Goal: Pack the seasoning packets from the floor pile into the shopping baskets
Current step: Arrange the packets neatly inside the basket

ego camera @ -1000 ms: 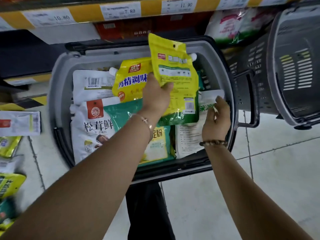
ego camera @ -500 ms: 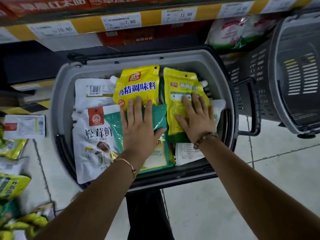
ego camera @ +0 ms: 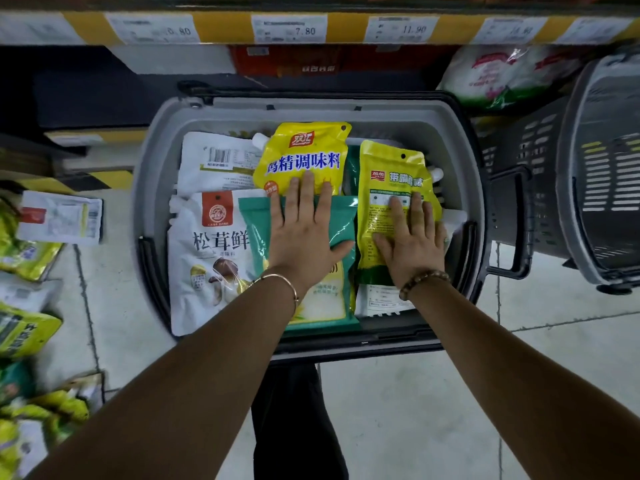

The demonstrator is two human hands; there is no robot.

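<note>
A grey shopping basket stands on the floor in front of me, filled with seasoning packets. My left hand lies flat with straight fingers on a teal packet, fingertips reaching a yellow spouted pouch. My right hand presses flat on a yellow-green packet at the basket's right side. A white mushroom-print pouch and a white barcode pouch fill the left half. More packets lie in the floor pile at the left edge.
A second grey basket lies tipped on its side at the right, its handle close to the first basket. Store shelving with yellow price strips runs along the top. Pale tiled floor lies to the lower right.
One second ago my left hand held the yellow-green packet up over the basket. It now lies flat at the right side, and both hands press down on the packets.
</note>
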